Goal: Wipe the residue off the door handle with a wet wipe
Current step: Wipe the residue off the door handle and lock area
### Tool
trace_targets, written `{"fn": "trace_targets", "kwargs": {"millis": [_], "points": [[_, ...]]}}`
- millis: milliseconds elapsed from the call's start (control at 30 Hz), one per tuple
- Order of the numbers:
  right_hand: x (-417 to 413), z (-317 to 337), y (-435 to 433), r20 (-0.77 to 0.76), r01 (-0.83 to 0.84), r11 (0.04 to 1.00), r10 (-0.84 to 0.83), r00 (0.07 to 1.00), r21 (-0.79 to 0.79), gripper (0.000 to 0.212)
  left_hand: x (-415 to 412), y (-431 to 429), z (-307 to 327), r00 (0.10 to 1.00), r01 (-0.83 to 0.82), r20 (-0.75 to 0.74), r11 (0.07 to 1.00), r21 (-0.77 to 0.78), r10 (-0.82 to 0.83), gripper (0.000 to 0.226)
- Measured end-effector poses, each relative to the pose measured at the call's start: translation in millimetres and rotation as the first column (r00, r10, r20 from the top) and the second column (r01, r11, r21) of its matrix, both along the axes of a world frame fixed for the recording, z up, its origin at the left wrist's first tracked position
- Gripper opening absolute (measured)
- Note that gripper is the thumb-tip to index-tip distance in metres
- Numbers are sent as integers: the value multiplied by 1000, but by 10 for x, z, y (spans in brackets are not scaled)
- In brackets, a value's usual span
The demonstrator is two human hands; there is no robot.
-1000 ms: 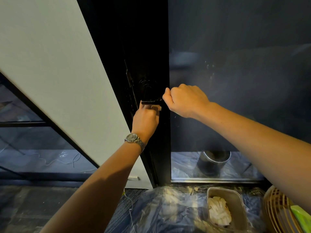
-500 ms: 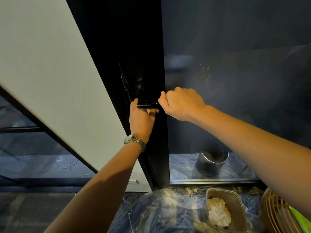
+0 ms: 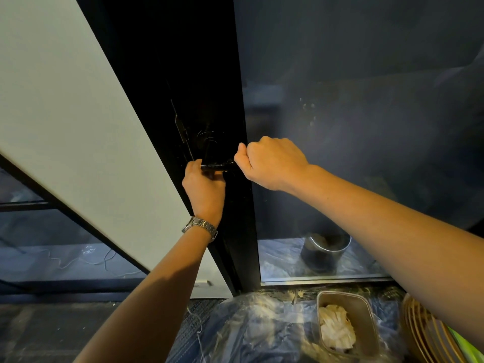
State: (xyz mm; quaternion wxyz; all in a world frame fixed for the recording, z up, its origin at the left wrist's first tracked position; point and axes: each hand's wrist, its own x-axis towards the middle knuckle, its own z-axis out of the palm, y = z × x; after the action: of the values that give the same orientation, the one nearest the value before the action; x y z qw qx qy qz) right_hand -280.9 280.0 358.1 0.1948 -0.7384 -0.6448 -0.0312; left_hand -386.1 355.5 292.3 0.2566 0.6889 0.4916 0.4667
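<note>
The black lever door handle (image 3: 213, 167) sticks out from the dark door frame (image 3: 209, 74) at mid-height. My left hand (image 3: 204, 189), with a metal watch on the wrist, reaches up from below and curls its fingers around the handle's underside. The wet wipe is hidden inside that hand. My right hand (image 3: 269, 163) grips the handle's right end in a closed fist, knuckles up.
A dark glass panel (image 3: 366, 100) fills the right, with a metal bin (image 3: 324, 251) behind it. On the floor lie plastic sheeting (image 3: 248, 328), a tub (image 3: 364, 307) of crumpled white wipes and a wicker basket (image 3: 424, 334). A white wall (image 3: 65, 113) stands left.
The white corner of the wipe that showed under the handle by my left fingers is now covered. Both hands keep their hold; the view has drifted slightly.
</note>
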Motion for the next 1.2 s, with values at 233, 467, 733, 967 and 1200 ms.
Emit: {"fn": "trace_targets", "kwargs": {"millis": [233,467,733,967,1200], "points": [[5,-13,5,-25,-12,1000,12,1000,1,57,155,-14,-115,909,170,-390,985,24,-147,25],[15,-6,-7,-47,-27,1000,27,999,0,59,-20,-15,-121,940,163,-318,982,96,-125,19],[0,19,-1,-49,-18,1000,18,999,1,58,-112,6,-231,707,512,-682,801,310,-188,24],[5,-5,-7,-40,-12,1000,12,999,-1,57,-155,24,-233,630,524,-763,804,280,-145,25],[9,-2,-11,-25,-5,1000,5,1000,-11,58,-139,54,-191,646,505,-754,806,309,-115,24]]}}
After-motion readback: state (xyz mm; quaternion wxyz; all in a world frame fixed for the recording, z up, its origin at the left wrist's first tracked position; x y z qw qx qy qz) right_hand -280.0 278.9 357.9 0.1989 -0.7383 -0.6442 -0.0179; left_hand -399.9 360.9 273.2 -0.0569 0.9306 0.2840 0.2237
